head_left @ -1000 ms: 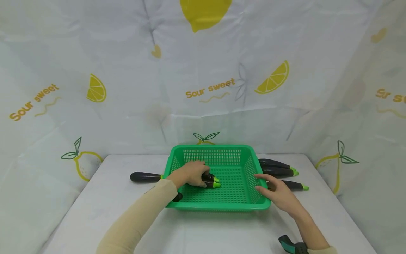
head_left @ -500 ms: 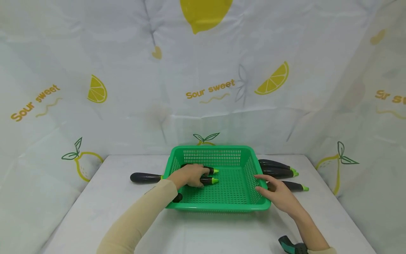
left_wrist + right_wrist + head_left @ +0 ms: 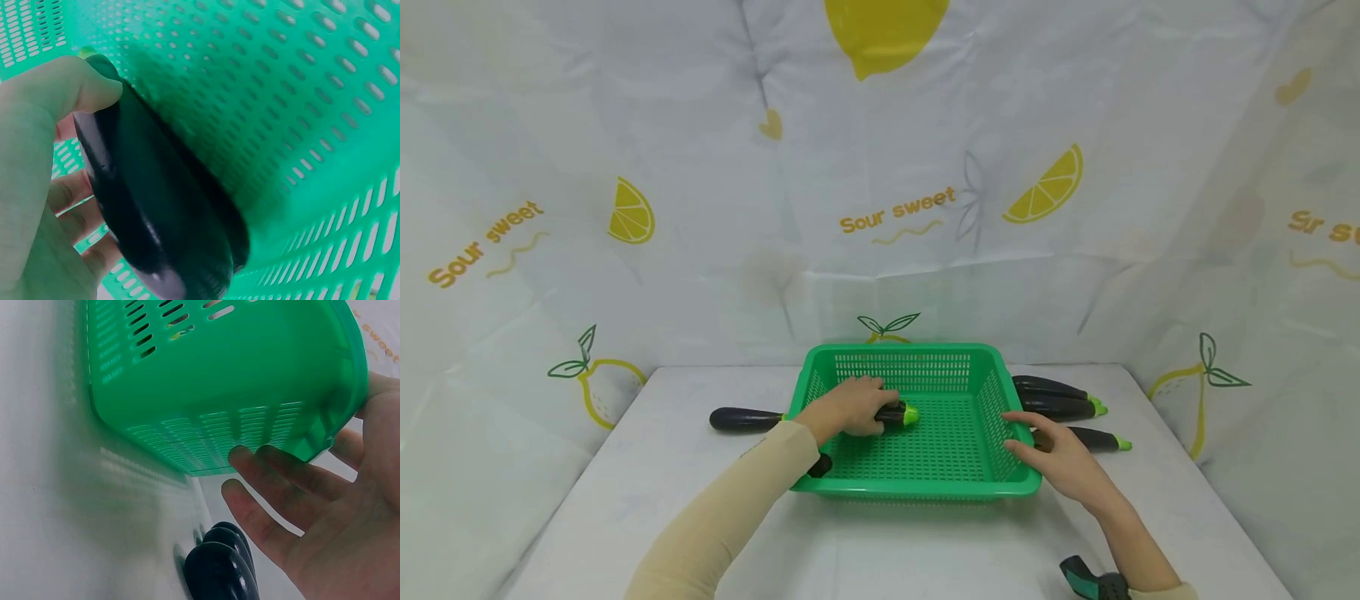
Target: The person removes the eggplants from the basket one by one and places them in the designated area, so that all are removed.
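Inside the green plastic basket (image 3: 917,490), my left hand (image 3: 846,407) grips a dark purple eggplant (image 3: 892,415) with a bright green stem end. In the left wrist view the thumb lies over that glossy eggplant (image 3: 150,187) and the fingers are on its other side. Partly hidden behind it is a second dark eggplant (image 3: 219,206), lying along the basket floor. At the basket's right side, my right hand (image 3: 1063,462) loosely holds the rim, thumb and index finger over it. The other fingers (image 3: 281,481) stretch along the outer wall in the right wrist view.
On the white table (image 3: 647,500) one eggplant (image 3: 745,419) lies left of the basket. Two eggplants (image 3: 1056,406) lie together at the right, with another eggplant (image 3: 1097,439) nearer, partly behind the right hand. A white printed cloth (image 3: 715,292) hangs behind.
Half a second ago two stem ends showed apart beside the left hand; now only one shows. The left hand has shifted slightly away from me. The right hand and basket have stayed put.
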Action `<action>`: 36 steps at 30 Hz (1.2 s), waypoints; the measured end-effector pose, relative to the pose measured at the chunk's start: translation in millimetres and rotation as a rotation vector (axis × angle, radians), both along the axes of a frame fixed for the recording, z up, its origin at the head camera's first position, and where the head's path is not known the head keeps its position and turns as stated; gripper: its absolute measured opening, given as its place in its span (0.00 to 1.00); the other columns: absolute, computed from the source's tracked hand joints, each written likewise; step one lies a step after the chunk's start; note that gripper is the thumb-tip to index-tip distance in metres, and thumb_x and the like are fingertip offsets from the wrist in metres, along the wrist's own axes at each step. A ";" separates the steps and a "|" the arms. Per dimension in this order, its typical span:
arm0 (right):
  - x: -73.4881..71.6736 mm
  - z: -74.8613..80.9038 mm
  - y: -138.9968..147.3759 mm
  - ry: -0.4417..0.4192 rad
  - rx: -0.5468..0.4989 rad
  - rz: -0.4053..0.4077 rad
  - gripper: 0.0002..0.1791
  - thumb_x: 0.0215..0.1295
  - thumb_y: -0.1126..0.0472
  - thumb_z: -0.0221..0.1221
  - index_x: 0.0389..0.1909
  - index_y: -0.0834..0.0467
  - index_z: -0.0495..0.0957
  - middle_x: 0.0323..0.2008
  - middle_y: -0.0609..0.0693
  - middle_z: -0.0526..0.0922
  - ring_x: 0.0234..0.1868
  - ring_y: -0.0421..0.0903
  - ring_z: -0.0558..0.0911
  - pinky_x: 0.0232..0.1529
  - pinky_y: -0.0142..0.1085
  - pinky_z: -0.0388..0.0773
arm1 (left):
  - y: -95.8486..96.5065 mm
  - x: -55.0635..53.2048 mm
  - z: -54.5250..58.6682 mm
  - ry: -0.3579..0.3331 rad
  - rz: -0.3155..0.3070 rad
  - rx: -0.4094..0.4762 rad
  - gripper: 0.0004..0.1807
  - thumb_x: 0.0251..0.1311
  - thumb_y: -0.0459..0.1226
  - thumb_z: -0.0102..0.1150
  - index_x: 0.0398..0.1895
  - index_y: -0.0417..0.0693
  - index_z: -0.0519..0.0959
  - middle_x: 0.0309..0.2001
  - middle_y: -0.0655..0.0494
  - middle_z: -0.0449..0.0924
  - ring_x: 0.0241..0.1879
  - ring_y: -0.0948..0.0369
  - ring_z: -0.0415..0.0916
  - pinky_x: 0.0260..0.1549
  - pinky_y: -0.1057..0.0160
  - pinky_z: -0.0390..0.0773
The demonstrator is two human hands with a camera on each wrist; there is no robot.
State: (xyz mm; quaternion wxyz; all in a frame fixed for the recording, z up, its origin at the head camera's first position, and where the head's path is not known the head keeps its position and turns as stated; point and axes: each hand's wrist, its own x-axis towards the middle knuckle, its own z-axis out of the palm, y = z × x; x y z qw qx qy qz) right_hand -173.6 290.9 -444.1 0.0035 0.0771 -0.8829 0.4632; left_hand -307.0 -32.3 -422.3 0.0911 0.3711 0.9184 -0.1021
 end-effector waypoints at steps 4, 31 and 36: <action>0.3 0.1 -0.2 0.001 -0.007 0.002 0.30 0.72 0.50 0.63 0.71 0.57 0.71 0.66 0.66 0.73 0.57 0.58 0.81 0.46 0.44 0.79 | -0.6 1.0 6.2 0.015 -0.025 0.005 0.23 0.71 0.50 0.59 0.67 0.62 0.71 0.55 0.53 0.73 0.48 0.56 0.72 0.47 0.53 0.75; -1.8 -2.2 1.3 0.020 -0.002 0.009 0.30 0.72 0.48 0.62 0.70 0.56 0.72 0.62 0.62 0.77 0.52 0.52 0.81 0.43 0.42 0.78 | -31.2 28.3 69.9 0.117 -0.047 0.204 0.18 0.70 0.45 0.59 0.61 0.58 0.75 0.44 0.54 0.71 0.37 0.58 0.64 0.37 0.58 0.67; -1.6 -0.8 0.8 0.019 0.000 0.010 0.30 0.73 0.49 0.62 0.70 0.56 0.72 0.63 0.63 0.77 0.53 0.53 0.81 0.43 0.42 0.79 | -44.1 35.0 78.0 0.126 -0.076 0.263 0.18 0.67 0.42 0.60 0.59 0.55 0.76 0.40 0.55 0.69 0.34 0.58 0.62 0.36 0.58 0.64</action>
